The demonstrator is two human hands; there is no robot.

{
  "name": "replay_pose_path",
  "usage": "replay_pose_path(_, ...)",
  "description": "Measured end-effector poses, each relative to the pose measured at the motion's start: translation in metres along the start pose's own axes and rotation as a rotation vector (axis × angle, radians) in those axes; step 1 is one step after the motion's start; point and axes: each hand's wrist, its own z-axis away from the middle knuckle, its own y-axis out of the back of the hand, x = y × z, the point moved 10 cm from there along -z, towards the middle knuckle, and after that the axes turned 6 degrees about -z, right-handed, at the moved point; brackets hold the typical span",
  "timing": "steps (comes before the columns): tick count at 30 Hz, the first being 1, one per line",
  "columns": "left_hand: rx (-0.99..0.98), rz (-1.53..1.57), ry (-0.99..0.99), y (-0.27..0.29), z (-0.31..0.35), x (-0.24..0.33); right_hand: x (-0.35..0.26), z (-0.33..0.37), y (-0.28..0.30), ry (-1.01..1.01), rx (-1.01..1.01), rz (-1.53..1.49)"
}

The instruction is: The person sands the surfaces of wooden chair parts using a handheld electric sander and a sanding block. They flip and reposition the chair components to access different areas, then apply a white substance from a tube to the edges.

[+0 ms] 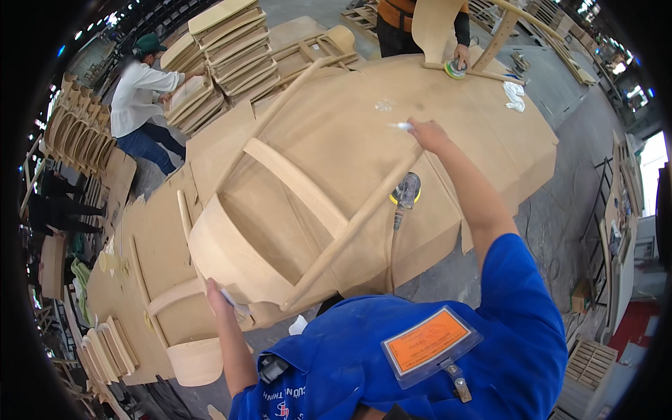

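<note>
A bare wooden chair frame [294, 178] lies on the cardboard-covered table in front of me, its wide curved backrest [234, 245] toward me. My right hand [428, 134] is closed on a small white piece [402, 127], blurred and too small to name, by the far end of the frame's right-hand rail. At the backrest's near left edge is my left hand [218, 297], its fingers bent round a thin white piece [234, 301] that could be cloth or paper. Under the right rail rests a sander [406, 189] with a yellow-rimmed pad and a hose.
Across the table a person's hand [462, 56] holds a green-rimmed sander against another chair frame [490, 42]. A white cloth [514, 96] lies nearby. Another person [143, 98] handles stacked curved wooden parts [234, 49] at far left. A second chair frame [196, 360] lies at my left.
</note>
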Motion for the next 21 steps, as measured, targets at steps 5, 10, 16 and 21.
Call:
replay_pose_path(5, 0.178, -0.235, -0.233, -0.027, 0.005, -0.005, 0.048, -0.008, 0.011, -0.33, 0.295, -0.609)
replay_pose_path(10, 0.111, -0.159, -0.243, -0.035, -0.009, -0.001, 0.119, 0.054, -0.014, -0.427, 0.43, -0.514)
replay_pose_path(16, 0.317, -0.325, -0.301, -0.027, 0.004, 0.007, 0.184, 0.186, -0.117, -1.04, 0.225, -0.938)
replay_pose_path(21, 0.446, -0.512, -0.343, -0.033, 0.025, 0.022, 0.168, 0.207, -0.176, -1.08, 0.014, -0.957)
